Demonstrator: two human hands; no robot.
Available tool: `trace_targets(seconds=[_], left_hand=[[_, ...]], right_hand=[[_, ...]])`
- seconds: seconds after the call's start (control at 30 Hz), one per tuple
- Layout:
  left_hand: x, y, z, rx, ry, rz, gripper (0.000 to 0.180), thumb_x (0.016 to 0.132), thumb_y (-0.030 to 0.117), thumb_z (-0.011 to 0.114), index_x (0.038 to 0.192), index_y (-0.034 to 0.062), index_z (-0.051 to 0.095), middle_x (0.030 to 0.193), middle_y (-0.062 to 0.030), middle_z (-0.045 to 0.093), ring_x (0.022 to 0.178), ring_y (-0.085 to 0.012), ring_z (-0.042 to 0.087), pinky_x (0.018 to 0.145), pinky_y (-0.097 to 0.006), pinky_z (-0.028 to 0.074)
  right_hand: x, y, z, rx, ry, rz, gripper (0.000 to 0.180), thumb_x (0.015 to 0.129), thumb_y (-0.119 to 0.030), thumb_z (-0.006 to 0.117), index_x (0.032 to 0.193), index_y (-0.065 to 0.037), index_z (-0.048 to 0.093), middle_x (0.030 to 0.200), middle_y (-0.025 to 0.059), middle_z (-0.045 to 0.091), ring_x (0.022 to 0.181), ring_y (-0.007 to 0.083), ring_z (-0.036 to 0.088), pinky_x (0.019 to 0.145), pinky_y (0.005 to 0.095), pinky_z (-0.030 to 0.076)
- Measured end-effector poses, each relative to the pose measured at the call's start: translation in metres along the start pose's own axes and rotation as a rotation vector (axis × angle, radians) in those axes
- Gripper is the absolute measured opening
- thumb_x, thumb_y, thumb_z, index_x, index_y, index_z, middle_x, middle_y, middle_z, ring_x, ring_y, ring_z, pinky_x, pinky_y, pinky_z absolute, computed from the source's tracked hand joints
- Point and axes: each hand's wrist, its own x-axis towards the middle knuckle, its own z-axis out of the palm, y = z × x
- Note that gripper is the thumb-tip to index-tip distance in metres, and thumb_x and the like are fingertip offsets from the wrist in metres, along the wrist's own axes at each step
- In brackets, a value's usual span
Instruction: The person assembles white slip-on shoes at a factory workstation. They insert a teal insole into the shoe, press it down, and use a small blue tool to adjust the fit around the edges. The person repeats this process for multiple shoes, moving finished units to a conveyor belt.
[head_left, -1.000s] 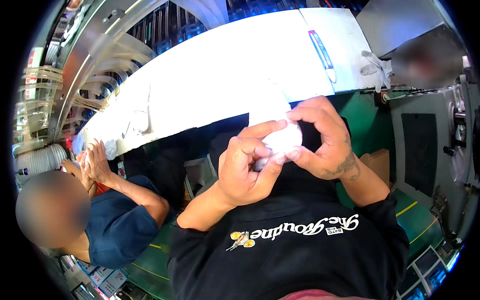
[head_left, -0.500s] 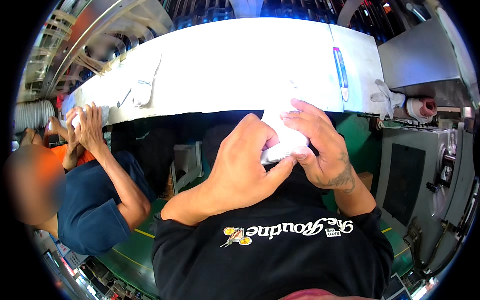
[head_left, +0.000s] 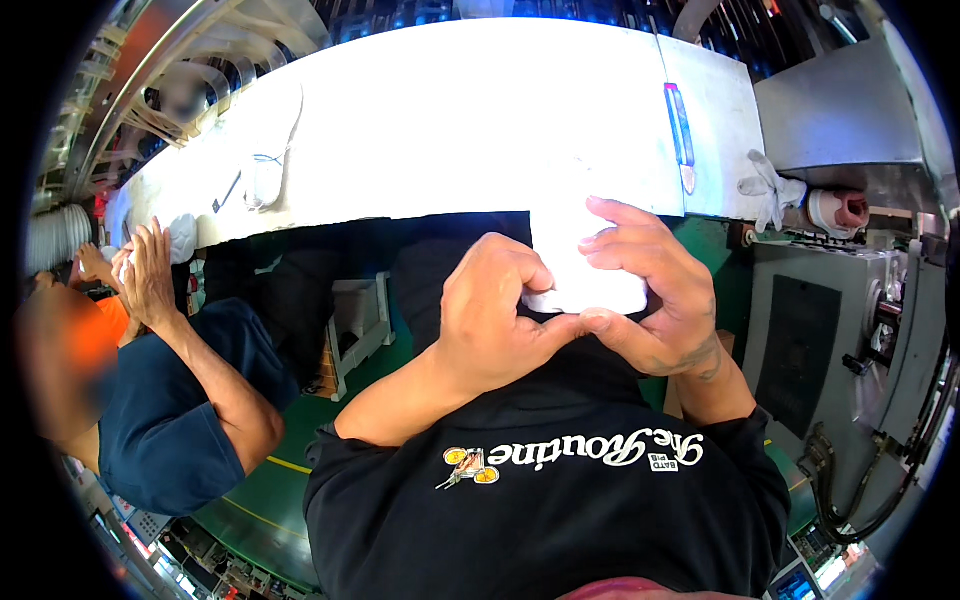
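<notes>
At the near edge of the white worktable, both hands hold a soft white cloth-like piece. Glare washes out its detail, so its exact kind cannot be made out. My left hand is closed on its left side, with fingers curled under and the thumb along the near edge. Across the piece's right side lie the bent fingers of my right hand, its thumb pressing the near edge. The two thumb tips meet at the lower middle. The far part of the piece blends into the bright tabletop.
A blue cutter-like tool lies at the table's right, near a white glove. A roll sits beyond it. To the left, a co-worker's hands hold something white. A grey machine cabinet stands at right.
The near edge of the white piece now looks straighter and wider between my hands. My right hand has turned slightly and moved a little to the right. The co-worker's hands have shifted in view.
</notes>
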Motion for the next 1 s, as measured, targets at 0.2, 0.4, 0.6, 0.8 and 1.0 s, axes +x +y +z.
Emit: trace_targets(seconds=[0.2,0.4,0.6,0.8,1.0], left_hand=[[0.001,-0.017,0.019,-0.015,0.077,0.089,0.055,0.074,0.030,0.104,0.101,0.0045,0.063,0.089,-0.0100,0.064,0.074,-0.0237,0.063,0.063,-0.033,0.052],[-0.005,-0.009,0.023,-0.110,-0.031,0.001,0.050,0.074,0.022,0.103,0.101,0.0039,0.065,0.093,-0.0110,0.065,0.075,-0.0230,0.063,0.065,-0.032,0.052],[-0.002,-0.013,0.032,-0.108,0.002,-0.006,0.048,0.072,0.021,0.103,0.098,0.0046,0.066,0.092,-0.0101,0.064,0.076,-0.0213,0.062,0.062,-0.031,0.051],[0.004,-0.013,0.033,-0.074,-0.035,0.003,0.051,0.071,0.021,0.104,0.099,0.0052,0.064,0.094,-0.0097,0.063,0.077,-0.0217,0.061,0.062,-0.032,0.051],[0.003,-0.008,0.043,-0.091,-0.097,-0.112,0.051,0.069,0.012,0.100,0.098,0.0055,0.058,0.094,-0.0116,0.056,0.083,-0.0302,0.058,0.069,-0.040,0.048]], right_hand=[[-0.010,0.009,-0.011,0.053,0.055,0.061,0.042,0.089,-0.015,0.086,0.123,0.005,0.071,0.122,0.0216,0.076,0.134,0.0459,0.067,0.111,0.0501,0.054],[-0.024,0.028,-0.023,0.186,0.077,0.068,0.043,0.094,-0.019,0.084,0.126,0.006,0.069,0.125,0.0237,0.075,0.138,0.0457,0.064,0.113,0.0495,0.052],[-0.029,0.033,-0.023,0.231,0.090,0.061,0.043,0.096,-0.020,0.084,0.127,0.006,0.069,0.125,0.0237,0.074,0.140,0.0459,0.062,0.113,0.0497,0.051],[-0.031,0.033,-0.024,0.244,0.102,0.075,0.043,0.092,-0.016,0.085,0.125,0.005,0.068,0.121,0.0225,0.074,0.136,0.0468,0.065,0.112,0.0507,0.053],[-0.023,0.017,-0.031,0.018,0.059,0.152,0.038,0.086,-0.009,0.080,0.121,0.003,0.069,0.122,0.0209,0.073,0.135,0.0491,0.065,0.114,0.0539,0.051]])
